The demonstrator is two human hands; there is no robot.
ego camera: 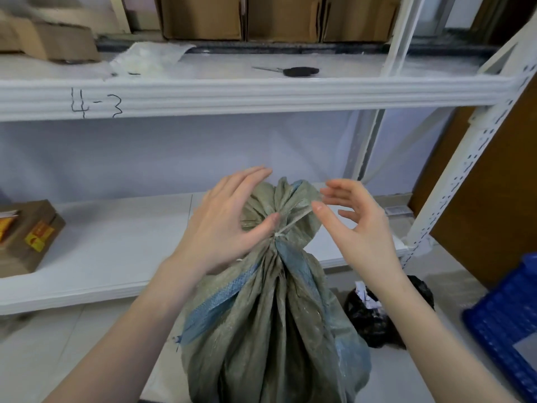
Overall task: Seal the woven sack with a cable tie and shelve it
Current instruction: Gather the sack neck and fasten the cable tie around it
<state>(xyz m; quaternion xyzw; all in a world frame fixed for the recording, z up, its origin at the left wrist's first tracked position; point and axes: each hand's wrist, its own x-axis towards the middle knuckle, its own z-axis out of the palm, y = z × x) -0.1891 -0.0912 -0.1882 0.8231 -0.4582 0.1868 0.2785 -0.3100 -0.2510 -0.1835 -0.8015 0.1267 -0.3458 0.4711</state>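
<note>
Cable tie [278, 234] looks cinched on the woven sack [270, 309]; left hand [220, 225] rests open on the neck, right hand [353, 225] hovers empty, so tug-test before lifting.

The woven sack [270, 324] stands on the floor before the shelving, between my hands. A cable tie [286, 225] circles its neck. Scissors [293, 71] lie on the upper shelf [261, 94] behind.
</note>
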